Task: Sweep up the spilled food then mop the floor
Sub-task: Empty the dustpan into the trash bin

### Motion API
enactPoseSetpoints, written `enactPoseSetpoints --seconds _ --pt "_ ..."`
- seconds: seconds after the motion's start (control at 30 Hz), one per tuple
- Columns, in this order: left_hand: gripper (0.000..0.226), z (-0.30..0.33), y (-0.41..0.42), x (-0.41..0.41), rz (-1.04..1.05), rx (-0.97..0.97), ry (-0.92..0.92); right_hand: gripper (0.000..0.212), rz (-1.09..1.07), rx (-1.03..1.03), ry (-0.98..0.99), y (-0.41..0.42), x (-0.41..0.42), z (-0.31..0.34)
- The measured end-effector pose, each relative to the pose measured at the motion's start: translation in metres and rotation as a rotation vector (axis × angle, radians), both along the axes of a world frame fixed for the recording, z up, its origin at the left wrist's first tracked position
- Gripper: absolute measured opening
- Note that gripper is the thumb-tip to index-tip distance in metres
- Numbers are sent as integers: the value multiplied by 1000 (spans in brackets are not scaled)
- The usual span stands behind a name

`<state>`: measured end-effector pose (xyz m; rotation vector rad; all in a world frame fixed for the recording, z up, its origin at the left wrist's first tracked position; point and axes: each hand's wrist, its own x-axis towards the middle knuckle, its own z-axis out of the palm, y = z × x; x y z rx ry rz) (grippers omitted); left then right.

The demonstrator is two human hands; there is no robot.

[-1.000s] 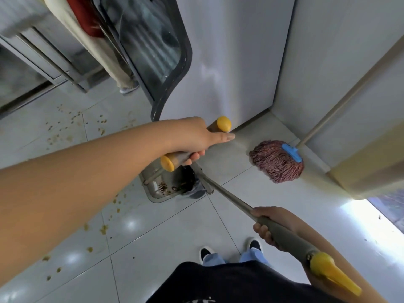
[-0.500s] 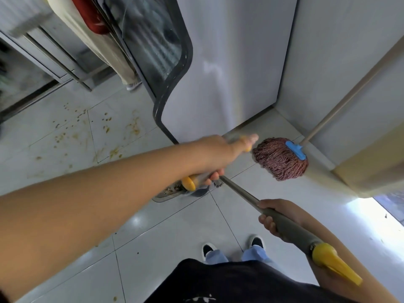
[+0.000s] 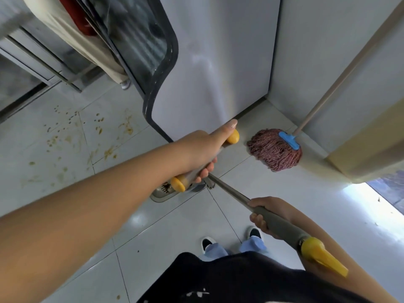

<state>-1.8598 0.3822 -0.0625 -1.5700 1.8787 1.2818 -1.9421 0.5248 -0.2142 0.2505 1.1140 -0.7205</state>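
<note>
My left hand (image 3: 200,149) grips a grey handle with yellow ends (image 3: 177,184), the dustpan handle. The grey dustpan (image 3: 160,194) sits on the floor beneath it, mostly hidden, with brown scraps inside. My right hand (image 3: 265,212) is closed around the grey broom handle (image 3: 284,226), which has a yellow end cap (image 3: 321,258); its metal shaft (image 3: 227,189) runs down to the dustpan, and the broom head is hidden. Brown food bits and smears (image 3: 100,136) lie scattered on the white tiles to the left. A reddish string mop (image 3: 274,150) with a blue clamp leans in the corner.
A steel cabinet door with a black gasket (image 3: 161,84) stands open ahead. Another person's leg and shoe (image 3: 125,84) are behind it. Walls close in the corner at right. A steel shelf frame (image 3: 39,71) is at the far left. My feet (image 3: 231,239) stand below.
My left hand with the dustpan handle has moved right and away toward the cabinet, covering the dustpan. My view shifted left, so more spilled food shows. My right hand stays on the broom.
</note>
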Motion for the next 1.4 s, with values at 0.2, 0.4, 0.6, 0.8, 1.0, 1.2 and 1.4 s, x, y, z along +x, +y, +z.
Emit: enactPoseSetpoints --seconds 0.2,0.4,0.6,0.8,1.0,1.2,1.4 --pt "72 9 -4 12 69 -65 -4 32 -20 -13 13 2 1 1" --pt "74 15 -9 22 67 -111 1 30 -38 -2 37 0 2 2" --pt "75 22 -16 29 66 -114 -8 29 22 13 55 -5 0 1" --pt "73 17 -11 25 70 -91 14 34 -18 -10 18 -6 0 2" --pt "73 21 -18 20 86 -104 30 32 -14 -10 42 -6 3 3" --pt "77 23 -38 39 79 -114 45 35 -10 4 40 -2 -1 4" --pt "88 43 -75 113 192 -230 100 41 -17 12 10 3 -2 8"
